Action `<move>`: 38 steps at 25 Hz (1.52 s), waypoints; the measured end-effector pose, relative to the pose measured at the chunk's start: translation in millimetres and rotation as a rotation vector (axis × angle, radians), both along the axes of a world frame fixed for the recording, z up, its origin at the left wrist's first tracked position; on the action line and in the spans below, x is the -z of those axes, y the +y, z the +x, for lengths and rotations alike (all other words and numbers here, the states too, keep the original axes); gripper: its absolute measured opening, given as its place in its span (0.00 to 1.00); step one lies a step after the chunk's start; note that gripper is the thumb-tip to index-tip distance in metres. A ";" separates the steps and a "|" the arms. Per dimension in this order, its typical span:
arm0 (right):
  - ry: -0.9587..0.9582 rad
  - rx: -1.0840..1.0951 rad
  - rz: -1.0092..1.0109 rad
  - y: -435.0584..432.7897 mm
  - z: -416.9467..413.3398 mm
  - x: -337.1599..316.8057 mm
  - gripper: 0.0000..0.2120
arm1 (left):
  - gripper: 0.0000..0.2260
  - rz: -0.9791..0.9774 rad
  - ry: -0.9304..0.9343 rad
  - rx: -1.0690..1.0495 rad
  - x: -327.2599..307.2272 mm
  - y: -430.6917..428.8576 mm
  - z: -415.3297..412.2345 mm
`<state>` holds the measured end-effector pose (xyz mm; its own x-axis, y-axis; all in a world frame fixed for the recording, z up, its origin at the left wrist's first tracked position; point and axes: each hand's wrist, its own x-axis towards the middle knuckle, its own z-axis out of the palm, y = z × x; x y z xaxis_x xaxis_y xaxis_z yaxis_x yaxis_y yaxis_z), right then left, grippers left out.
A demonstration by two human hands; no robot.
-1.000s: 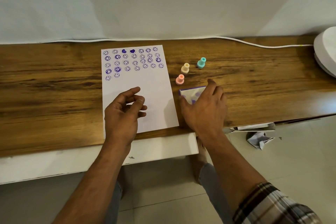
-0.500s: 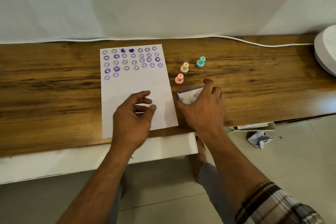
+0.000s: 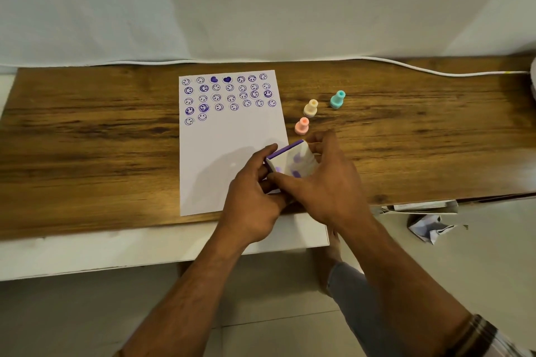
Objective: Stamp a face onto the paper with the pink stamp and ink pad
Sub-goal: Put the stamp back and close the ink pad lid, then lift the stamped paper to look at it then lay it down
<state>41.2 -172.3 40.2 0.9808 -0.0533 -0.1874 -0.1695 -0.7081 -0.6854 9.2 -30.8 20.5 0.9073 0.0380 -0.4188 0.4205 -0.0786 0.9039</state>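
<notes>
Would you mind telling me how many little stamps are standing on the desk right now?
3. The pink stamp stands nearest the hands, the yellow stamp just behind it, and the teal stamp farthest right. None looks hidden.

White paper [image 3: 232, 153] is seen printed with rows of purple smiley faces and two solid purple hearts. A white ink pad [image 3: 293, 162], purple-edged and purple-smudged, is shown. Pink [image 3: 302, 126], cream [image 3: 311, 107] and teal [image 3: 337, 99] stamps are seen on a dark-grained brown worktop [image 3: 87, 139].
</notes>
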 end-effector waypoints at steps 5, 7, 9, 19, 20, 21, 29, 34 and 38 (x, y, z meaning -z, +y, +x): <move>-0.047 -0.023 0.021 -1.5 -0.8 0.4 0.41 | 0.36 -0.011 -0.040 -0.025 3.6 -1.1 -1.2; -0.044 -0.036 0.025 0.3 -2.8 0.4 0.41 | 0.36 0.003 -0.059 -0.053 4.1 -1.5 -2.1; -0.036 -0.034 0.018 2.6 -4.1 -0.9 0.41 | 0.34 0.046 -0.086 -0.068 3.4 -2.3 -3.1; 0.318 0.275 0.627 -33.2 18.8 -4.6 0.21 | 0.33 0.025 -0.084 -0.103 -6.1 4.7 3.8; 0.309 0.308 0.635 -35.2 20.6 -3.9 0.22 | 0.33 0.035 -0.079 -0.104 -5.9 6.2 3.9; 0.298 0.354 0.641 -38.3 23.1 -2.9 0.22 | 0.32 0.039 -0.079 -0.115 -5.5 9.2 4.2; 0.198 0.622 0.476 -89.4 39.6 13.8 0.11 | 0.22 0.328 -0.163 -0.271 3.1 52.6 6.2; 0.142 0.537 0.102 -94.2 40.0 21.5 0.17 | 0.22 0.703 -0.218 -0.252 7.2 65.8 3.6; 0.062 0.445 -0.139 -94.2 38.5 21.9 0.17 | 0.29 0.948 -0.073 -0.126 8.8 70.1 0.5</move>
<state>79.7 -266.5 18.3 0.8442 -0.4949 -0.2057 -0.5148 -0.6420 -0.5682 9.7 39.2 11.7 0.8961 0.4311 -0.1058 0.4208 -0.7488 0.5121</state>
